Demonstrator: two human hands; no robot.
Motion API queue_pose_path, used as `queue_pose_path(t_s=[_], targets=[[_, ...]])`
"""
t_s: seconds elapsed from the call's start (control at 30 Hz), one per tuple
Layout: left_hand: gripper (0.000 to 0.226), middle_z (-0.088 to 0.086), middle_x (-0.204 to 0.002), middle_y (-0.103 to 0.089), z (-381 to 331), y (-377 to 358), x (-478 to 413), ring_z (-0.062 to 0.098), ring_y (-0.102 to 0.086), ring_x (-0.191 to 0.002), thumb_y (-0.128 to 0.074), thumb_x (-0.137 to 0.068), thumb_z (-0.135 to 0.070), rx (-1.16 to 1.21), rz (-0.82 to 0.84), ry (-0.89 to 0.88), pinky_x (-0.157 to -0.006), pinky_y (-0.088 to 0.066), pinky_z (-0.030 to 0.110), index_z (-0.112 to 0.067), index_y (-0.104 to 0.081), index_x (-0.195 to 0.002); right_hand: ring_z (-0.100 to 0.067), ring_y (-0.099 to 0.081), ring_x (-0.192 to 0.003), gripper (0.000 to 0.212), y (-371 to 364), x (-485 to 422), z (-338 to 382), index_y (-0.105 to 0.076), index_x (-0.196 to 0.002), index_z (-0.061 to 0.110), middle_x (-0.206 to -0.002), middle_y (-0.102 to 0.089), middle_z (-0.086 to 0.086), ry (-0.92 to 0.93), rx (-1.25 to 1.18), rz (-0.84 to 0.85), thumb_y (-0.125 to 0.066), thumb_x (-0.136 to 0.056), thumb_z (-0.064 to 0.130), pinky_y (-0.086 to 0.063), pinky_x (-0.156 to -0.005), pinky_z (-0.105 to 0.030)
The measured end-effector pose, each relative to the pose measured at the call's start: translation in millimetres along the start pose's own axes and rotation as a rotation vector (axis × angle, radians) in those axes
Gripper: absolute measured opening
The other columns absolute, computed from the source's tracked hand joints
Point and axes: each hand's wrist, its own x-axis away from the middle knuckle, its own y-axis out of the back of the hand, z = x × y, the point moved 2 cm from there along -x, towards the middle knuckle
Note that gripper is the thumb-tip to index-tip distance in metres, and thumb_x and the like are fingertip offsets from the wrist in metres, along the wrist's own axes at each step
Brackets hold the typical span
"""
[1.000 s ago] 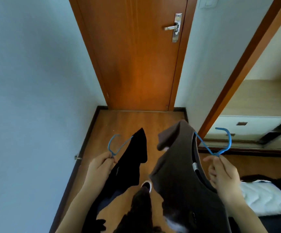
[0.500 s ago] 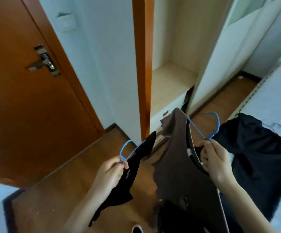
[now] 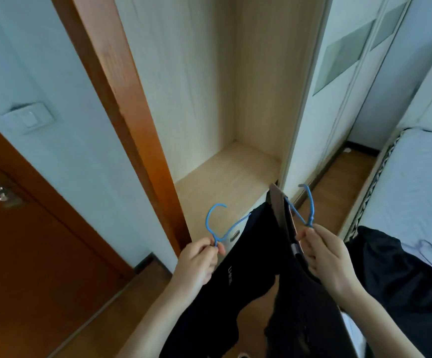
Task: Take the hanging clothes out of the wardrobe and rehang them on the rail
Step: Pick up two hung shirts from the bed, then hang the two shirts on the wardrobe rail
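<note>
A: Left hand [image 3: 196, 264] pinched shut on the neck of a blue wire hanger [image 3: 216, 226], hook curling up and away from the fingers. Right hand [image 3: 326, 257] pinched the same way on a second blue hanger [image 3: 309, 206], hook likewise upward

B: And the clothes?

A: Hanging below each grip. Black garment [image 3: 225, 280] under the left hand, dark brown-grey garment [image 3: 302, 306] under the right, both falling toward the lower edge of view, overlapping in the middle. Long axis of each roughly vertical, hooks at the top end

B: Where is the wardrobe?

A: Straight ahead, just beyond both hooks. Open wardrobe compartment [image 3: 225, 104], pale wood inside, bare shelf at its foot, orange-brown frame along its left edge, white sliding door on the right. No rail visible; probably above the top edge of view

B: Nearer hand?

A: About level, right hook slightly closer to the right wall of the compartment. Likely need: lifting both hooks upward, open side toward the rail. More dark clothing [image 3: 401, 275] lying on the near corner of the bed [image 3: 421, 182], at the right
</note>
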Motion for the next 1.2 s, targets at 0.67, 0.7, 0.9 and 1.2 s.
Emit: queue_pose_path(t_s=[0.67, 0.7, 0.9, 1.2], targets=[[0.027, -0.005, -0.046, -0.035, -218, -19, -211, 0.003, -0.026, -0.031, -0.031, -0.095, 0.001, 0.713, -0.167, -0.258, -0.028, -0.018, 0.015, -0.003, -0.052, -0.078, -0.008, -0.019, -0.040, 0.031, -46, -251, 218, -0.053, -0.082, 0.003, -0.052, -0.026, 0.003, 0.240, -0.107, 0.178, -0.033, -0.104, 0.014, -0.013, -0.039, -0.019], [0.027, -0.004, -0.045, -0.036, -225, -16, -217, 0.003, -0.027, -0.030, -0.031, -0.095, 0.001, 0.742, -0.171, -0.275, -0.028, -0.019, 0.014, -0.003, -0.052, -0.079, -0.008, -0.019, -0.040, 0.030, -50, -260, 227, -0.053, -0.083, 0.002, -0.052, -0.026, 0.004, 0.239, -0.133, 0.191, -0.033, -0.104, 0.013, -0.013, -0.039, -0.018], [0.033, 0.003, -0.037, -0.041, -284, 11, -265, 0.008, -0.032, -0.021, -0.026, -0.096, 0.005, 0.785, -0.128, -0.368, -0.026, -0.023, 0.009, 0.002, -0.051, -0.073, -0.008, -0.018, -0.040, 0.027, -73, -335, 274, -0.055, -0.083, 0.001, -0.051, -0.025, 0.003, 0.276, -0.193, 0.324, -0.036, -0.101, 0.008, -0.012, -0.041, -0.017], [0.028, -0.002, -0.041, -0.040, -412, 43, -300, 0.003, -0.031, -0.028, -0.034, -0.094, 0.009, 0.476, -0.510, -0.773, -0.027, -0.021, 0.009, 0.004, -0.053, -0.074, -0.006, -0.015, -0.038, 0.027, -122, -444, 380, -0.057, -0.080, 0.003, -0.053, -0.020, 0.004, 0.348, -0.234, 0.638, -0.035, -0.096, 0.002, -0.014, -0.038, -0.010]])
